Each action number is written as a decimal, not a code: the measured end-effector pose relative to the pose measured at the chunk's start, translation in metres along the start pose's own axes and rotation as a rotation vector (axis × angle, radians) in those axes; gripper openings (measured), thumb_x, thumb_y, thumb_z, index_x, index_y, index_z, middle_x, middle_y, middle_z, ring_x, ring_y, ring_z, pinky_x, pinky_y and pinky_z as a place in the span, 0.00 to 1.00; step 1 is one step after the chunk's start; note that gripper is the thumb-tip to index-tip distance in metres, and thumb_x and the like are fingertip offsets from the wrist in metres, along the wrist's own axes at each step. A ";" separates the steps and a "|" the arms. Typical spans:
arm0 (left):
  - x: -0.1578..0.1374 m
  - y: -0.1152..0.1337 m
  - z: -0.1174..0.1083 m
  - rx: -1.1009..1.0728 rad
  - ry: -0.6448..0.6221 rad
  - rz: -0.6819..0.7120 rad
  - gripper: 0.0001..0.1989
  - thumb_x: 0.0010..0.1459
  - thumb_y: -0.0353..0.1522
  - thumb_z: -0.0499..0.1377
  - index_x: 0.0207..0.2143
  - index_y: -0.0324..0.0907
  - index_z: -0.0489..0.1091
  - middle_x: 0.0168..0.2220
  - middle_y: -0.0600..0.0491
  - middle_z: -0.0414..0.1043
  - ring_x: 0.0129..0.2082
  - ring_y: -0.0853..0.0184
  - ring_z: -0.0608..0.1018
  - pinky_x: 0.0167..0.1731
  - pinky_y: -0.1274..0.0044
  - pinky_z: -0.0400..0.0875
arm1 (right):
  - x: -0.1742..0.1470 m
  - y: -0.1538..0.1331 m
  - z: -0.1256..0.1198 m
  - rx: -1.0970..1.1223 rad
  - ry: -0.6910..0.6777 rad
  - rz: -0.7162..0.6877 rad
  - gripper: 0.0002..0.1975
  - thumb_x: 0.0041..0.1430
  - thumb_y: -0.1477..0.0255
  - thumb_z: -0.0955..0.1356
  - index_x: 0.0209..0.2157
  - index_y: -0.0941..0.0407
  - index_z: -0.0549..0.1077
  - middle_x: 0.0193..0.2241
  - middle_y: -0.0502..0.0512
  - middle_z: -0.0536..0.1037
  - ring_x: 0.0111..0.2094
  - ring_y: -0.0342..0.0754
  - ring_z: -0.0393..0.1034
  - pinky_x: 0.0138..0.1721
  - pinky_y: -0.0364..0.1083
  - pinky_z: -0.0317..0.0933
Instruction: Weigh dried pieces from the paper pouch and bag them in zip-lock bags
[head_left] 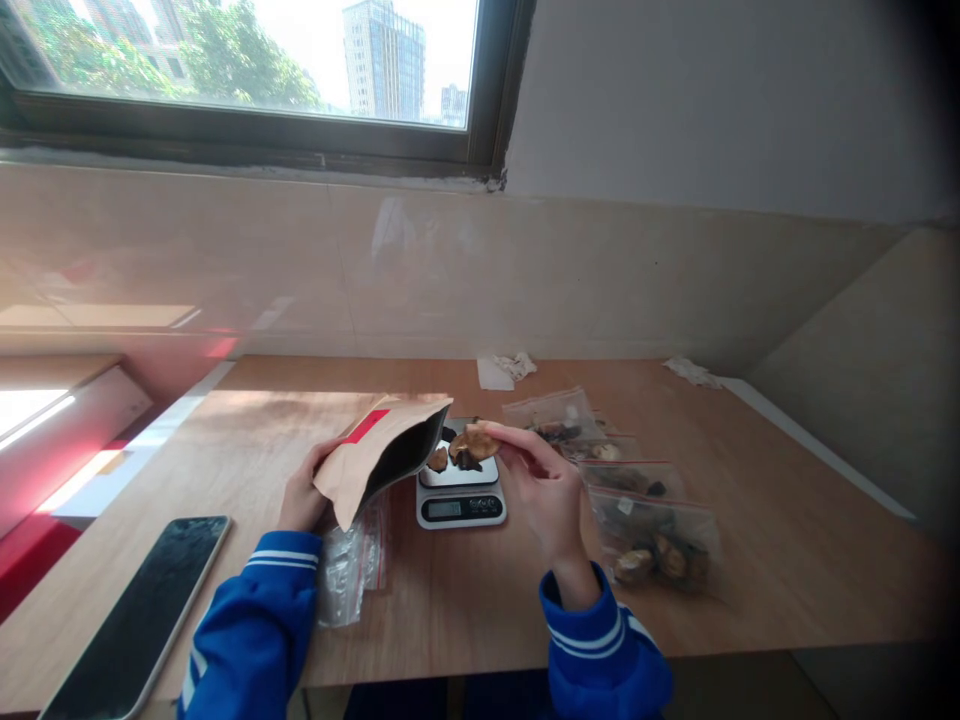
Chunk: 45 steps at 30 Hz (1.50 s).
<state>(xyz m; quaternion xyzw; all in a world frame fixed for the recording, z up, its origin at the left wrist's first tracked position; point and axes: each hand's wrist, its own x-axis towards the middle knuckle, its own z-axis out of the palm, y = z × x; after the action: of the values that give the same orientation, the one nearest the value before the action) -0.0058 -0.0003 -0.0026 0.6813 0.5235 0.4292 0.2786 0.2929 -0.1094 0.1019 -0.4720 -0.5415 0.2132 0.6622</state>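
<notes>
My left hand (302, 492) grips a brown paper pouch (375, 455) with a red strip, tilted so its open mouth faces the small digital scale (460, 495). My right hand (541, 480) pinches a brown dried mushroom piece (474, 441) just above the scale's platform. A couple of dark dried pieces (439, 459) lie on the platform beside it. Both sleeves are blue with white stripes.
Several filled clear zip bags (651, 530) lie in a row right of the scale. Empty zip bags (349, 565) sit under my left wrist. A black phone (142, 610) rests at the table's front left. Crumpled paper (510, 367) lies near the wall.
</notes>
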 end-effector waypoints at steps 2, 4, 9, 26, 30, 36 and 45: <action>0.001 -0.003 0.000 0.022 0.026 -0.021 0.25 0.50 0.38 0.58 0.51 0.42 0.67 0.49 0.47 0.72 0.51 0.54 0.72 0.51 0.64 0.66 | -0.006 0.019 -0.019 -0.027 0.108 0.105 0.12 0.57 0.66 0.68 0.41 0.54 0.78 0.40 0.57 0.80 0.42 0.52 0.75 0.46 0.52 0.69; 0.001 -0.005 0.000 0.055 0.068 -0.074 0.27 0.48 0.39 0.59 0.52 0.41 0.67 0.46 0.48 0.74 0.48 0.52 0.74 0.48 0.64 0.68 | -0.011 0.043 -0.039 -0.085 0.157 0.186 0.14 0.55 0.64 0.69 0.41 0.56 0.77 0.41 0.59 0.80 0.42 0.53 0.75 0.47 0.53 0.69; 0.002 -0.001 -0.001 0.089 0.066 -0.067 0.27 0.48 0.40 0.59 0.51 0.41 0.67 0.45 0.50 0.75 0.46 0.54 0.76 0.45 0.68 0.70 | -0.022 0.094 -0.074 -0.255 0.050 0.285 0.16 0.55 0.63 0.67 0.40 0.57 0.78 0.41 0.61 0.79 0.43 0.55 0.74 0.48 0.55 0.67; 0.001 -0.007 0.000 0.092 0.069 -0.068 0.27 0.49 0.40 0.59 0.52 0.42 0.66 0.48 0.49 0.73 0.47 0.53 0.75 0.45 0.67 0.71 | -0.025 0.063 0.013 0.058 -0.206 0.362 0.12 0.55 0.70 0.66 0.39 0.57 0.78 0.38 0.57 0.81 0.38 0.50 0.76 0.36 0.45 0.69; 0.001 -0.002 0.000 0.090 0.064 -0.049 0.26 0.50 0.39 0.58 0.52 0.42 0.66 0.48 0.50 0.74 0.49 0.53 0.74 0.48 0.66 0.69 | -0.022 0.072 0.018 0.038 -0.210 0.397 0.12 0.54 0.70 0.66 0.38 0.57 0.79 0.36 0.57 0.81 0.35 0.49 0.76 0.31 0.44 0.68; 0.001 0.004 -0.001 0.106 0.046 -0.036 0.25 0.50 0.39 0.57 0.51 0.42 0.66 0.48 0.49 0.73 0.50 0.54 0.74 0.48 0.68 0.68 | -0.010 0.072 0.025 -0.161 -0.252 0.270 0.11 0.55 0.72 0.65 0.36 0.55 0.80 0.35 0.55 0.81 0.35 0.49 0.74 0.35 0.45 0.66; 0.005 -0.013 0.002 0.024 0.122 -0.069 0.29 0.44 0.40 0.62 0.50 0.41 0.65 0.44 0.46 0.73 0.48 0.51 0.73 0.47 0.63 0.69 | -0.038 0.093 -0.050 -0.090 0.039 0.343 0.16 0.55 0.62 0.67 0.40 0.57 0.77 0.39 0.60 0.80 0.40 0.52 0.74 0.42 0.51 0.68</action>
<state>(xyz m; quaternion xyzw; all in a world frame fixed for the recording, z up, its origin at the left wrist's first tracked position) -0.0103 0.0085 -0.0130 0.6385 0.5678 0.4539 0.2527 0.3482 -0.1164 0.0045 -0.5908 -0.4488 0.2893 0.6048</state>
